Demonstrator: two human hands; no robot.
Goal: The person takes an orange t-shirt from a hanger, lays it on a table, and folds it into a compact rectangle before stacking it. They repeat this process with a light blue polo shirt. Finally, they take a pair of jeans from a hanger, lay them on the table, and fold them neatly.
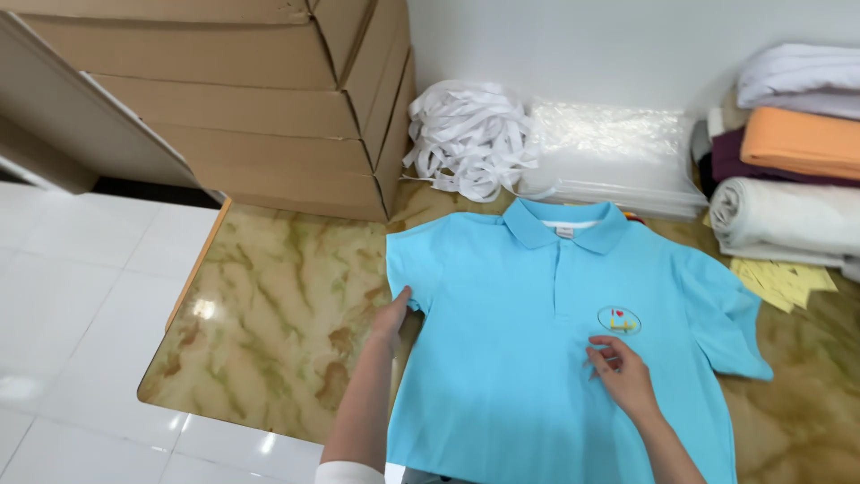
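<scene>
Head view: a light blue polo shirt (537, 341) lies flat, front up, on a marbled brown table (269, 305), collar toward the wall. Its hem is cut off by the lower frame edge. The left hand (391, 321) rests at the shirt's left side seam below the sleeve, fingers extended; whether it pinches the cloth cannot be told. The right hand (623, 372) lies on the chest, fingers loosely bent, touching the fabric just below a small oval badge (619, 320) whose design is too small to make out.

Behind the collar sits a pile of white straps (470, 134), beside a stack of clear plastic bags (618, 157); their contents cannot be made out. Stacked cardboard boxes (269, 99) stand closed at upper left, contents hidden. At right, folded cloth (788, 161) in white, orange and dark purple is cut off by the frame edge. Yellow paper slips (784, 280) lie below it, partly covered.
</scene>
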